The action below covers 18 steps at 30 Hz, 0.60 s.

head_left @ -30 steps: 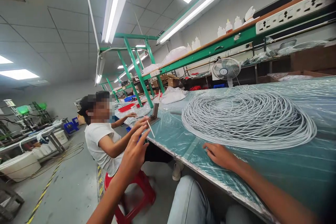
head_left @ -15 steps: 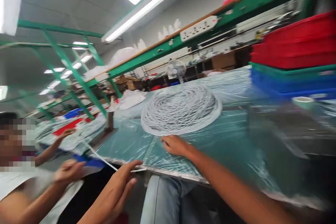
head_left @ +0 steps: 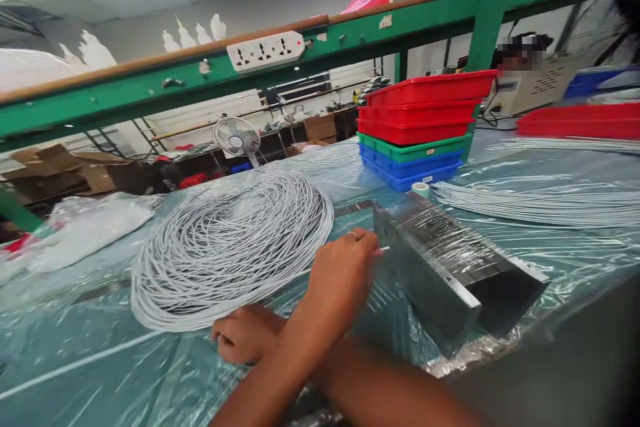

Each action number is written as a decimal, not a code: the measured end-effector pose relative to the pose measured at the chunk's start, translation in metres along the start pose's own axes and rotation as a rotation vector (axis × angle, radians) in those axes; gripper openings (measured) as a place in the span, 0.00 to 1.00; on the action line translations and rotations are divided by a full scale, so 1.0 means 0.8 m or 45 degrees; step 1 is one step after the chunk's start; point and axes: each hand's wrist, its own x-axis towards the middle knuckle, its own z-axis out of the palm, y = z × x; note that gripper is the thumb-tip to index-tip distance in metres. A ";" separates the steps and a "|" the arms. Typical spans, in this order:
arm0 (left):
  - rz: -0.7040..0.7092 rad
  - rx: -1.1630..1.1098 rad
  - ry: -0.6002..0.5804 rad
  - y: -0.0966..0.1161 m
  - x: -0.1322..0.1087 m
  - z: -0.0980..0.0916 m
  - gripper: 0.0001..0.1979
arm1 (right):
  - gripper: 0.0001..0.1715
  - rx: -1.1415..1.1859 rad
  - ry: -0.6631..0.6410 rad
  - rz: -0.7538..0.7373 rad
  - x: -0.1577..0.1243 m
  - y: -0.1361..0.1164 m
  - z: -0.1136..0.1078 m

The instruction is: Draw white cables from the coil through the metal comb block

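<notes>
"How is the coil (head_left: 233,247) looking?"

"It's lying flat on the film-covered table (head_left: 145,387), a broad, loose ring of pale grey cable with many turns overlapping."

"And at the hands?"

"The right hand (head_left: 246,333) is resting at the coil's six o'clock edge. Beyond its four o'clock side, the left hand (head_left: 345,270) is gripping a thin white end (head_left: 385,249), its short tip poking out toward three."

"Anything trailing?"

"A nearly straight strand (head_left: 80,365) is running outward from the coil's eight o'clock edge."
</notes>
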 end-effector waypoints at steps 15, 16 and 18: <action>0.110 -0.255 -0.049 0.015 0.018 0.022 0.03 | 0.12 -0.091 -0.089 -0.060 0.004 0.008 -0.002; 0.117 -0.254 -0.019 0.016 0.018 0.024 0.04 | 0.11 -0.099 -0.087 -0.065 0.003 0.007 -0.003; 0.140 -0.257 0.065 0.022 0.017 0.026 0.04 | 0.11 -0.144 -0.095 -0.059 0.000 0.003 -0.007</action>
